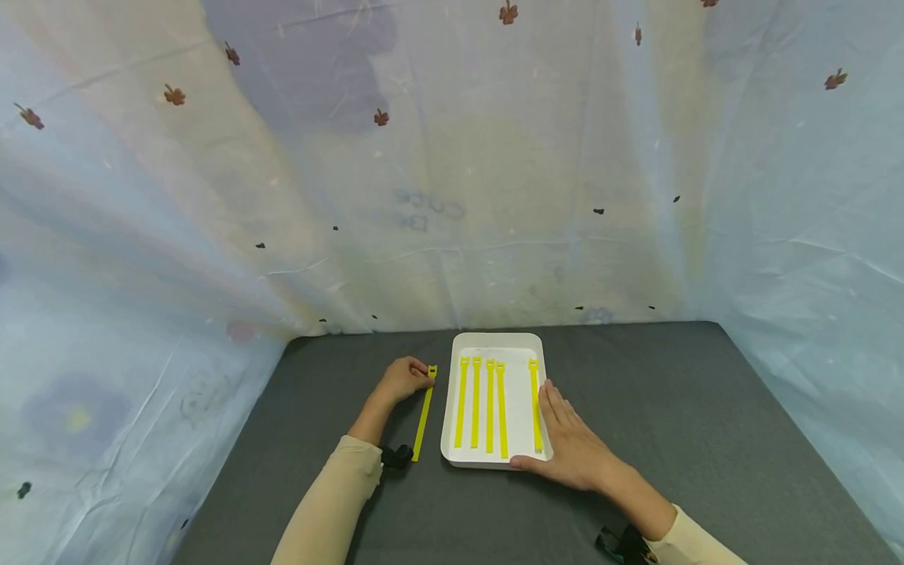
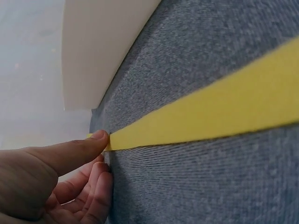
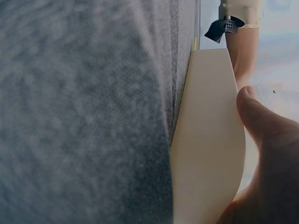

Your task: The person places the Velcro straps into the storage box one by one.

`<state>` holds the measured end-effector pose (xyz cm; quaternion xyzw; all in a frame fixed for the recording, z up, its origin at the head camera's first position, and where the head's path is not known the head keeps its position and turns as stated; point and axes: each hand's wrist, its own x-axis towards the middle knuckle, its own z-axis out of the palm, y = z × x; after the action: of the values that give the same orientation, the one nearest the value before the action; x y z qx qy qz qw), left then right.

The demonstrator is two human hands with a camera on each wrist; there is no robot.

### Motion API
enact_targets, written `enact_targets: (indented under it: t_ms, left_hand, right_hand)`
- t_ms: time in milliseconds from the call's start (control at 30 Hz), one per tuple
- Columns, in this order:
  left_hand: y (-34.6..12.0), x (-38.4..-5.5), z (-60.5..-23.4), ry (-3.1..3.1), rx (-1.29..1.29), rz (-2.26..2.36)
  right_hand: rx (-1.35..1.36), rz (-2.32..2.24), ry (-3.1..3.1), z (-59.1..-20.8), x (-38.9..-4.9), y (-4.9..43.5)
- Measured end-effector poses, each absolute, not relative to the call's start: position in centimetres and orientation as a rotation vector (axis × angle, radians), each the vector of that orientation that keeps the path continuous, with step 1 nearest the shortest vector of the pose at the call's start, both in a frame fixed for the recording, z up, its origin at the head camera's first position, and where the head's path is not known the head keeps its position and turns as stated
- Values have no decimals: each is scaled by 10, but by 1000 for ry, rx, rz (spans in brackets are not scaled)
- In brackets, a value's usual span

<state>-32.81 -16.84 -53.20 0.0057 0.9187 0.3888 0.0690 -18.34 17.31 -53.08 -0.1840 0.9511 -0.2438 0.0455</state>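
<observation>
A yellow strap with a slotted head, like a hook-and-loop cable tie, lies left of a white tray. My left hand pinches it just below the head. In the left wrist view the thumb presses on the strap, whose tail runs along the cloth. Several similar straps lie side by side lengthwise in the tray's left and middle part; another strap lies by its right wall. My right hand rests against the tray's right side and lower right corner, fingers straight and thumb spread.
Dark grey cloth covers the table. Pale patterned sheeting hangs behind and at both sides. Each wrist wears a small black device, one of them the left wrist camera near the strap's tail.
</observation>
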Motion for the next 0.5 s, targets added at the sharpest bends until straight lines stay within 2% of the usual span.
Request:
enact_targets:
  t_ms: [500]
  left_hand:
    - [-166, -323, -532, 2788, 24, 1139]
  right_hand:
    - [-577, -761, 2907, -532, -183, 174]
